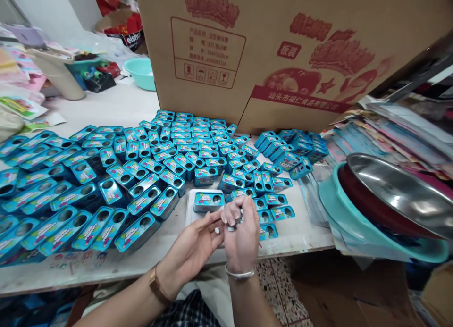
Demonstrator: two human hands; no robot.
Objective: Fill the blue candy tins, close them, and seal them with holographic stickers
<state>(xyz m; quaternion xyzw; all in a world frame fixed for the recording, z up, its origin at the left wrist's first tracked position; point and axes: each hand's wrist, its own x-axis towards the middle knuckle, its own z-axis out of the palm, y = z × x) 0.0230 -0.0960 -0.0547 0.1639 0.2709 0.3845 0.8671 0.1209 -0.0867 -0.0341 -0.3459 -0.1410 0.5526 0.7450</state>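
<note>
As I stood by the near edge of the white bench (116, 266), the person's left hand (198, 246) lay cupped and spread, palm up, its fingertips touching the right hand (242, 237). The right hand was curled narrow, its back uppermost, pinching small white pellets (217, 230) that showed in the gap between the two hands. How many it held I could not tell.

Just beyond the fingertips, straight ahead and nearer the right hand's fingers than the left palm, sat a blue rectangular tin with a round window (208, 200). It rested on a flat white plastic tray (190, 210), its long axis running left to right across the person. Around it, rows of matching blue tins (106, 176) covered the bench, thickest on the left.

Off to the right lay a shiny steel bowl (399, 190) nested in a teal plastic basin (332, 199). Farthest back stood a large brown cardboard carton with red print (283, 58).
</note>
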